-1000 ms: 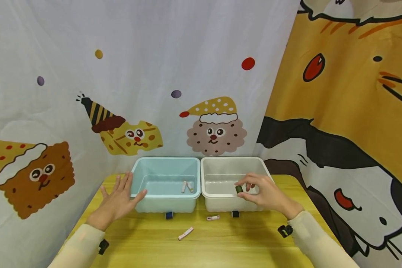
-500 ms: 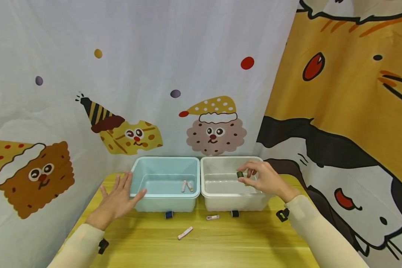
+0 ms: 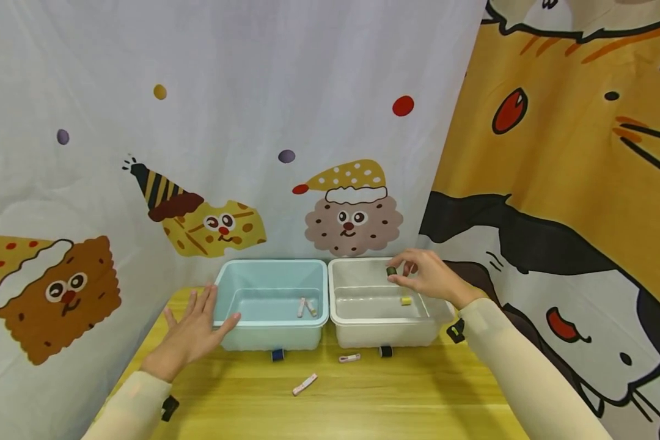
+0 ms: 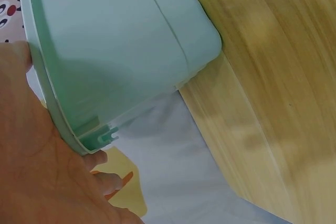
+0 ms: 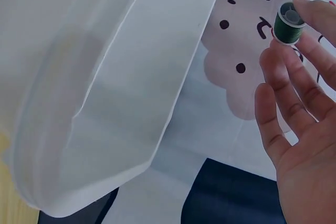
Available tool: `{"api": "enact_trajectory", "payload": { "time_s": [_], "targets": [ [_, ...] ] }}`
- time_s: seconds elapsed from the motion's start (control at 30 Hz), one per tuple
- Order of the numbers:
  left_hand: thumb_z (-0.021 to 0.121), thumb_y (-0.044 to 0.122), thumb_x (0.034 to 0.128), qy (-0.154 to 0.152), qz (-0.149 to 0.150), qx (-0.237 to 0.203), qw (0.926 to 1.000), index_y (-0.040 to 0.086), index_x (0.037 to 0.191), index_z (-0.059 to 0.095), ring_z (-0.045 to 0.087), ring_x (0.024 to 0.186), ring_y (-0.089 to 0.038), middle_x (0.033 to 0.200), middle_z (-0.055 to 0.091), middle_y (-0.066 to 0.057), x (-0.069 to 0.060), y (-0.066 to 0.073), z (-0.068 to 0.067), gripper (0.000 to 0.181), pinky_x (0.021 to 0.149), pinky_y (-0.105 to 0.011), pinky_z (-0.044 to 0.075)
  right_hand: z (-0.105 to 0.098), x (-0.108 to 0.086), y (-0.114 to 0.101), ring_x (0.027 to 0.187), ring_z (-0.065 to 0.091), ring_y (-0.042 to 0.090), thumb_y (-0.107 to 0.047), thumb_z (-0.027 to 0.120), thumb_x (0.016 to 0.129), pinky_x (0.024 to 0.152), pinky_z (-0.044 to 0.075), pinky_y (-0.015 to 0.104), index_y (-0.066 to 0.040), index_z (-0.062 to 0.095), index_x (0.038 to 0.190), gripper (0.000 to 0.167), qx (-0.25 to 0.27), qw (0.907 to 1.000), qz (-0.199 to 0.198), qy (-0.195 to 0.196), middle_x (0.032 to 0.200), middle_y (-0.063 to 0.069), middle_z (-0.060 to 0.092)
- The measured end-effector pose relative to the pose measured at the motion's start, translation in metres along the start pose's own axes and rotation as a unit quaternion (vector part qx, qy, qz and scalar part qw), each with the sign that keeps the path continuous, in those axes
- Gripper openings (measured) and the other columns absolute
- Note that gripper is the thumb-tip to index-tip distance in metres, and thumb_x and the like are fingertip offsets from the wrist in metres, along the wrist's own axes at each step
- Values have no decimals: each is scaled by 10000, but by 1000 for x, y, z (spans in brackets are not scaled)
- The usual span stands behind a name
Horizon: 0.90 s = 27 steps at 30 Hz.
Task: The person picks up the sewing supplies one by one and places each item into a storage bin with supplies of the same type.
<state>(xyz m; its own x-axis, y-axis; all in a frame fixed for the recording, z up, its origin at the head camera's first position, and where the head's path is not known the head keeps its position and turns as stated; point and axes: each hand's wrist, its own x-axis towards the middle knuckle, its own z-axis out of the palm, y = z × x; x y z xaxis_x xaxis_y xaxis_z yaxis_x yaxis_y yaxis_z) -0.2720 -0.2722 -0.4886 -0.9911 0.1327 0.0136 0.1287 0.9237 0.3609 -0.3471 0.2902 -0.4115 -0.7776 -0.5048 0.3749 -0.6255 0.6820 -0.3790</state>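
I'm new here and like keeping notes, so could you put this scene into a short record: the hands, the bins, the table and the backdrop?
Left-hand grip: fingers spread, touching the rim of the blue bin
Right-hand grip: pinching a green spool in the air
Bin layout: side by side, blue left and white bin right in the head view
Inside blue: two small strips
Inside white: yellow spool
Table: blue spool, black spool, two pale strips
Backdrop: cloth printed with cartoon faces
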Motion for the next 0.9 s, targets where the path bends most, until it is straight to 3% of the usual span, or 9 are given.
{"api": "enact_trajectory", "payload": {
  "time_s": [0.23, 0.6, 0.9],
  "targets": [
    [437, 877, 1116, -20, -20, 20, 10000, 4, 1869, 61, 35, 1785, -633, 1956, 46, -279, 0, 1, 3, 1212, 1207, -1024, -153, 0, 12, 12, 867, 724, 98, -263, 938, 1027, 790, 640, 302, -208, 894, 1261, 244, 60, 9995, 248, -175, 1156, -15, 864],
    [453, 865, 1118, 49, -57, 72, 9999, -6, 1866, 91, 62, 1784, -633, 1954, 78, -280, 0, 0, -3, 1204, 1214, -1032, -113, 1, 23, 25, 880, 753, 113, -234, 944, 1018, 757, 637, 280, -179, 894, 1249, 242, 70, 9994, 205, -271, 1201, 43, 883],
    [442, 870, 1118, -44, -52, -4, 10000, 0, 1868, 60, 32, 1784, -635, 1956, 39, -278, 1, 0, 0, 1210, 1206, -1024, -157, 0, 25, 28, 891, 749, 132, -261, 934, 1030, 721, 616, 268, -181, 895, 1255, 242, 112, 9977, 437, -500, 1209, 33, 876]
  ]
}}
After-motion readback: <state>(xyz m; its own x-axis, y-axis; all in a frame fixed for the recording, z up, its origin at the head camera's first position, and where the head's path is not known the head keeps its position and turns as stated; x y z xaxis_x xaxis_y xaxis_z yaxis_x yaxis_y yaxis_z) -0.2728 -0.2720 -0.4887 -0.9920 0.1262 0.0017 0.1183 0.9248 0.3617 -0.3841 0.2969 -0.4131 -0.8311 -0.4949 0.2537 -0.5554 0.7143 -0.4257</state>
